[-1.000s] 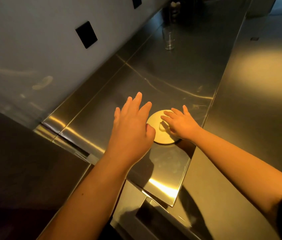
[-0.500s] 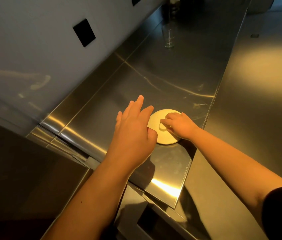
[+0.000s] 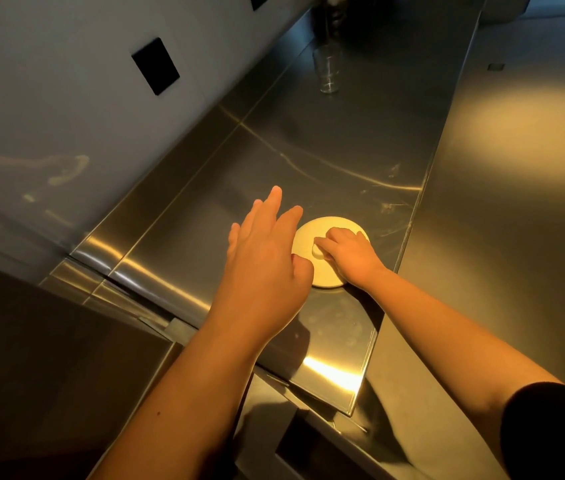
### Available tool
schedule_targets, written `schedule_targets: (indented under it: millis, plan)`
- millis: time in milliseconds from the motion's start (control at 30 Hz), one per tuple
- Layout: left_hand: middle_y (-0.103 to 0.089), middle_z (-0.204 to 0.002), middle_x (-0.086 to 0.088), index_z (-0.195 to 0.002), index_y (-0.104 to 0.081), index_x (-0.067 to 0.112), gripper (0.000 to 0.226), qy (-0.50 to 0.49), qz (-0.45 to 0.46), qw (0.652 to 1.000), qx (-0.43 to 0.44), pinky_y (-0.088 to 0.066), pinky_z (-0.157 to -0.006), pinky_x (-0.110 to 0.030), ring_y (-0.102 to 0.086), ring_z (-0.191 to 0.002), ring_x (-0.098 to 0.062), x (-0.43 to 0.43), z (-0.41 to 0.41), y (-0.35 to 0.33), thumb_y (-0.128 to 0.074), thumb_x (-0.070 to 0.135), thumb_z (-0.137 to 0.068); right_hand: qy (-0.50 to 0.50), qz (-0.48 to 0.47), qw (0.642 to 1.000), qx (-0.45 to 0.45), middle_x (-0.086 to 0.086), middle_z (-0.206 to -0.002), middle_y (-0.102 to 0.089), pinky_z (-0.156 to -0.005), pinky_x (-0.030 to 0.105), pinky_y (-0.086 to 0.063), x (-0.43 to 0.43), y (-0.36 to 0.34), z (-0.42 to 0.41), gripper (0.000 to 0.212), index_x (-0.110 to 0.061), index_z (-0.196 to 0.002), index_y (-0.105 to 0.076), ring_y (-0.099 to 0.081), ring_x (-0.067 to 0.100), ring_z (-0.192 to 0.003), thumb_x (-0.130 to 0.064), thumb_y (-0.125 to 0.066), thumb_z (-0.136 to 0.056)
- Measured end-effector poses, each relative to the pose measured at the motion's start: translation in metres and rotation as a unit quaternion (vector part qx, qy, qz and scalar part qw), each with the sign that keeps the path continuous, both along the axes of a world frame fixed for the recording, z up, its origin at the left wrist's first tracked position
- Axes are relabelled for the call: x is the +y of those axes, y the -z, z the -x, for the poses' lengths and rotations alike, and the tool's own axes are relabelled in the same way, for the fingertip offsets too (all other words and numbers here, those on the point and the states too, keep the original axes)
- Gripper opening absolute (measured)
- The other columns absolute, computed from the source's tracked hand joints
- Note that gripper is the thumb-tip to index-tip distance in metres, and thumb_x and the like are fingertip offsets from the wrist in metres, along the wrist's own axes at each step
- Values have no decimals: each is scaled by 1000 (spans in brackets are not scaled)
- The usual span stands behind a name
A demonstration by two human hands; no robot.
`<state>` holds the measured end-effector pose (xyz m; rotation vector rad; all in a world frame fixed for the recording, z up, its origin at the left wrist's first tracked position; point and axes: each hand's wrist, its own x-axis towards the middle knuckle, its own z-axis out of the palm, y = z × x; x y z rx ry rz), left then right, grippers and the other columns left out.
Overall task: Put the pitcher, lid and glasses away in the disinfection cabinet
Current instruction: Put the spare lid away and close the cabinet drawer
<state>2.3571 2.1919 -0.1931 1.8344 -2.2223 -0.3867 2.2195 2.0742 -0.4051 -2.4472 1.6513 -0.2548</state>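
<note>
We see the lid [image 3: 308,237] lying flat on the steel counter [image 3: 326,150], close to its front edge. Our right hand [image 3: 348,254] is on top of the lid, fingers curled round its small knob [image 3: 318,251] in a grip. Just left of the lid our left hand [image 3: 263,258] is spread loose with fingers straight, holding nothing (its thumb overlaps the lid's rim, and we cannot tell whether it touches). Well beyond the lid, toward the back wall, a clear glass [image 3: 327,71] stands upright.

steel counter [image 3: 326,157] | grey wall [image 3: 49,81], black plate [image 3: 155,65] | warm light on floor [image 3: 530,109]
</note>
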Motion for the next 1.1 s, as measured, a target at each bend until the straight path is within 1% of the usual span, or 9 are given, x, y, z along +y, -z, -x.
schedule_targets:
  millis: [200, 333, 467, 667, 867, 1000, 1100]
  plan:
    - [-4, -157, 9, -144, -28, 27, 55, 2, -4, 1000, -3, 1, -114, -36, -2, -144, -12, 0, 0, 0, -45, 15, -93, -16, -2, 1000, 9, 8, -121, -48, -97, 43, -35, 0, -1, 1, 44, -20, -133, -44, -42, 26, -112, -12, -55, -91]
    - [-4, -157, 9, -144, -28, 27, 55, 3, -2, 1000, -6, 1, -115, -37, -2, -144, -13, 0, 0, 2, -45, 15, -93, -34, 9, 999, 16, 10, -117, -48, -85, 35, -39, 1, -5, 0, 40, -15, -131, -44, -44, 25, -103, -13, -53, -92]
    - [-4, -157, 9, -143, -28, 27, 55, 4, -4, 1000, -13, 1, -115, -37, 0, -144, -13, -1, 0, 2, -45, 16, -93, -26, 16, 999, 14, 11, -116, -49, -79, 32, -39, 6, -6, 2, 42, -15, -134, -43, -45, 25, -102, -13, -52, -93]
    - [-3, -157, 9, -144, -26, 30, 57, 20, -12, 1000, -15, 1, -115, -39, 1, -144, -14, -1, 0, 3, -49, 22, -92, 3, 31, 999, -3, 11, -123, -48, -86, 30, -44, 17, -24, 13, 44, -16, -138, -39, -45, 24, -110, -15, -49, -95]
    - [-3, -157, 9, -145, -22, 31, 62, 60, -19, 998, -20, 3, -114, -40, 1, -144, -15, 3, 1, 1, -53, 28, -90, 21, 47, 999, 16, 10, -128, -45, -90, 29, -44, 33, -60, 29, 46, -18, -139, -36, -43, 25, -115, -20, -50, -95]
    - [-5, -157, 8, -145, -23, 30, 62, 68, -14, 998, 4, 3, -114, -40, 0, -144, -16, 4, 2, -1, -53, 28, -91, 21, 65, 997, 29, 9, -127, -47, -88, 28, -44, 46, -90, 37, 46, -19, -136, -40, -44, 24, -115, -22, -54, -93]
    - [-6, -157, 8, -145, -20, 31, 64, 62, -10, 997, 48, 0, -114, -40, -3, -144, -15, 5, 2, -1, -54, 28, -91, 16, 70, 996, 45, 9, -128, -45, -90, 28, -46, 56, -117, 44, 48, -20, -136, -40, -43, 24, -116, -22, -57, -91]
